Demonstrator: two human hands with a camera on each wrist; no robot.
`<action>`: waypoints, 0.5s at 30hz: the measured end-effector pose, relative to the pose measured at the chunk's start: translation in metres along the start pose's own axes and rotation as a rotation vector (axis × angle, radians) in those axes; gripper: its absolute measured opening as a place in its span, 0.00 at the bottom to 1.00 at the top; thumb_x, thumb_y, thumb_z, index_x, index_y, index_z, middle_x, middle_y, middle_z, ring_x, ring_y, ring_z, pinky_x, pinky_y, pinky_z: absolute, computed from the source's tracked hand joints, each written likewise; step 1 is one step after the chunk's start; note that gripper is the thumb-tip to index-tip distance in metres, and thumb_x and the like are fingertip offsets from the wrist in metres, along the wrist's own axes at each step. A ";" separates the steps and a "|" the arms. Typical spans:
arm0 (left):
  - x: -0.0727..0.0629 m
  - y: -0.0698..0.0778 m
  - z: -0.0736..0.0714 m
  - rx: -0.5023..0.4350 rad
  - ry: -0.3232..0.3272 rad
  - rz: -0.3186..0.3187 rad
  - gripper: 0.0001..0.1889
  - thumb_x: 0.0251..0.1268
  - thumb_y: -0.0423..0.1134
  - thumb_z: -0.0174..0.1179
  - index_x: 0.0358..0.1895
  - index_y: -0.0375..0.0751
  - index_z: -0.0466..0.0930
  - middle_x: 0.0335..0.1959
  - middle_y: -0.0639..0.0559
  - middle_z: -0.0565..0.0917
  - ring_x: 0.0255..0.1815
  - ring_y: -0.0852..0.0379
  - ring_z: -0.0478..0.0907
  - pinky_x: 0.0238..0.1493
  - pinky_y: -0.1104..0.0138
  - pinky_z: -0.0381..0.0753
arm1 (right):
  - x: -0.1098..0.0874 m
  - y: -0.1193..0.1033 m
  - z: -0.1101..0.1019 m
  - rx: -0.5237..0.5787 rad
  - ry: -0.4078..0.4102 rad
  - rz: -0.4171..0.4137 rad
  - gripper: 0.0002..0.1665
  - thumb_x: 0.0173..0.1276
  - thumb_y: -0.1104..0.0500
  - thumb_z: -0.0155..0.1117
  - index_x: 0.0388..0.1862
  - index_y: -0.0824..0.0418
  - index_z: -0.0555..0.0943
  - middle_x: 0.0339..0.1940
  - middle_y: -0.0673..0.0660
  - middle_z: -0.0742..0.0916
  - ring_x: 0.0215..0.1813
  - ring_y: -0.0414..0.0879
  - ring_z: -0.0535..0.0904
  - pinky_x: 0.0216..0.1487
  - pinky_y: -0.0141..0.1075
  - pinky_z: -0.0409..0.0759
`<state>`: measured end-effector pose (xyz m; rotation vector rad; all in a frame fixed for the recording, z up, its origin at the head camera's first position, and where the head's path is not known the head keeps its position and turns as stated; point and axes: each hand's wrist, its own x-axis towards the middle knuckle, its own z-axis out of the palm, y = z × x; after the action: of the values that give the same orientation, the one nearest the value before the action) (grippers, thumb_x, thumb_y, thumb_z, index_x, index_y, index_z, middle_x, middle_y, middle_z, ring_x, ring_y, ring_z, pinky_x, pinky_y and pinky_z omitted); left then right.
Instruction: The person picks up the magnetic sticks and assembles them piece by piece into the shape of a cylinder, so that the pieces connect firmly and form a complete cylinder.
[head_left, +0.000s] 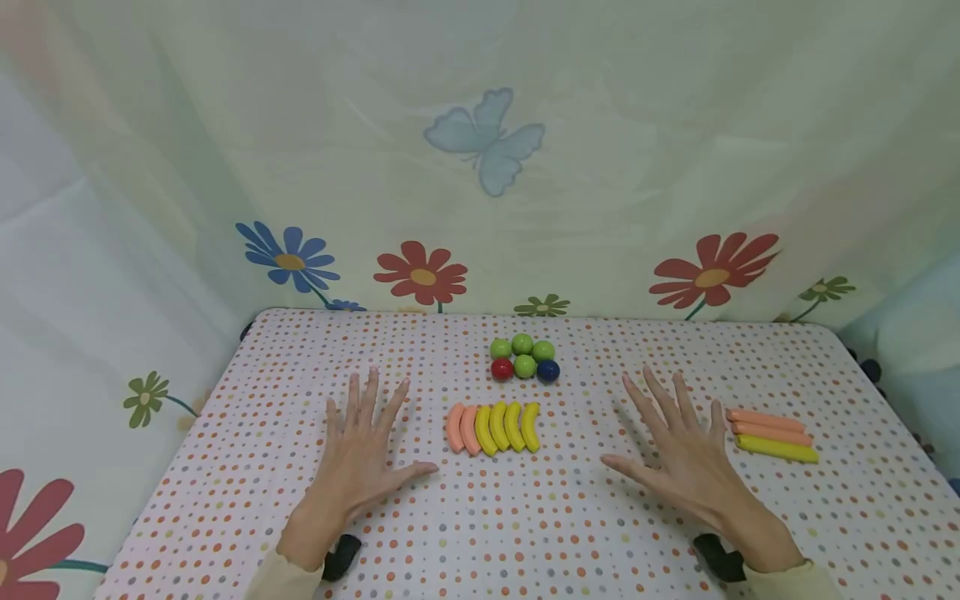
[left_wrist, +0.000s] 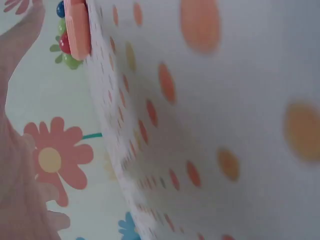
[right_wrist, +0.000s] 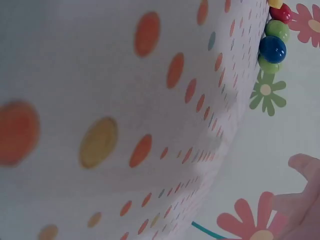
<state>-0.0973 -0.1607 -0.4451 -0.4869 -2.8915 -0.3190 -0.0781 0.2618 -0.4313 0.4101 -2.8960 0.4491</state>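
Observation:
My left hand (head_left: 358,462) hovers palm down over the left half of the table, fingers spread and straight, nothing in it. On the other side my right hand (head_left: 686,467) is held the same way, its fingers spread and free of any object. Between them lies a row of curved pieces: pink ones (head_left: 462,429) at the left and several yellow banana-shaped ones (head_left: 508,427) beside them. Behind the row sit several green balls (head_left: 524,366), a red ball (head_left: 502,369) and a dark blue ball (head_left: 548,371). The left wrist view shows a pink piece (left_wrist: 78,32) close up.
Right of my right hand lie two long pink sticks (head_left: 772,425) and a yellow stick (head_left: 777,449), side by side. A dotted cloth covers the table (head_left: 480,533). A flowered curtain (head_left: 600,167) hangs behind and at the sides.

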 end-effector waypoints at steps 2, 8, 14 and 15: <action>0.002 0.004 -0.003 -0.039 0.014 0.025 0.58 0.56 0.73 0.67 0.84 0.47 0.56 0.84 0.32 0.50 0.83 0.28 0.47 0.75 0.30 0.52 | 0.001 -0.002 -0.002 0.040 -0.007 -0.002 0.63 0.66 0.30 0.67 0.89 0.44 0.45 0.89 0.56 0.45 0.85 0.69 0.35 0.68 0.83 0.37; 0.017 0.036 -0.012 -0.178 0.035 0.211 0.39 0.71 0.53 0.68 0.77 0.36 0.65 0.78 0.33 0.64 0.78 0.35 0.63 0.72 0.42 0.70 | 0.020 -0.011 -0.008 0.188 0.013 -0.094 0.51 0.70 0.46 0.74 0.84 0.54 0.60 0.84 0.67 0.60 0.83 0.71 0.48 0.70 0.78 0.50; 0.035 0.093 -0.002 -0.140 -0.052 0.460 0.22 0.81 0.42 0.58 0.71 0.38 0.73 0.72 0.38 0.72 0.74 0.44 0.70 0.72 0.53 0.72 | 0.057 -0.021 -0.003 0.270 0.020 -0.194 0.35 0.69 0.63 0.75 0.72 0.63 0.73 0.71 0.67 0.73 0.72 0.67 0.67 0.64 0.68 0.71; 0.037 0.102 0.001 -0.118 -0.080 0.491 0.22 0.82 0.41 0.56 0.72 0.38 0.72 0.73 0.38 0.71 0.75 0.45 0.69 0.73 0.54 0.71 | 0.064 -0.023 -0.002 0.280 0.018 -0.196 0.32 0.69 0.64 0.74 0.70 0.65 0.75 0.69 0.67 0.74 0.71 0.66 0.69 0.63 0.66 0.73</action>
<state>-0.0972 -0.0551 -0.4195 -1.2208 -2.7112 -0.3945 -0.1311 0.2261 -0.4088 0.7194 -2.7443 0.8224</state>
